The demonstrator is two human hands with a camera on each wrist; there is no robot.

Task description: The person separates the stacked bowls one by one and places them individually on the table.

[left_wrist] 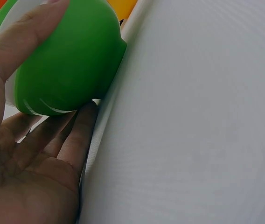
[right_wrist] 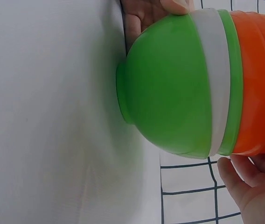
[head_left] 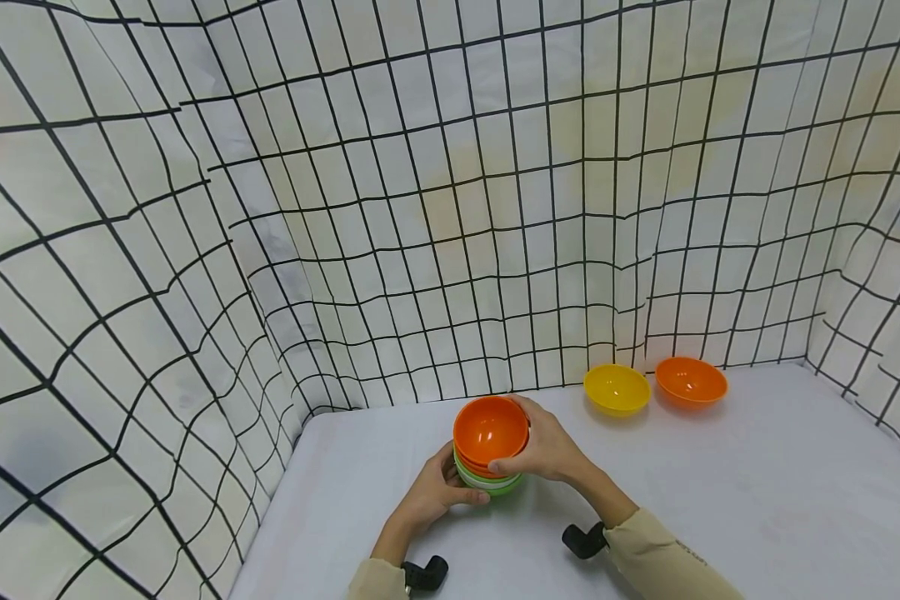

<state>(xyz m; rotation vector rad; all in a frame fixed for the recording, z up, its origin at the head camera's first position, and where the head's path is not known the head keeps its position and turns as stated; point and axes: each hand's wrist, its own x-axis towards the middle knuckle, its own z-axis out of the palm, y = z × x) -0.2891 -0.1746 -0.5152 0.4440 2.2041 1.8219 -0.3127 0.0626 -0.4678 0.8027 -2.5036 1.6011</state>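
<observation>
A stack of nested bowls stands on the white table in front of me. At its bottom is a green bowl [right_wrist: 170, 88], then a white bowl [right_wrist: 216, 74], another green rim, and orange bowls on top. My left hand [head_left: 429, 496] holds the lower part from the left, its thumb across the front and fingers behind the green bowl's side. My right hand [head_left: 546, 446] grips the uppermost orange bowl [head_left: 490, 429], thumb at the near side and fingers round the far right rim. The inside of that top bowl shows nothing in it.
Toward the back edge of the table [head_left: 780, 467], right of the stack, a yellow bowl [head_left: 617, 390] and another orange bowl [head_left: 692, 382] sit side by side, openings up. White walls [head_left: 435, 250] with a black grid rise behind and at both sides.
</observation>
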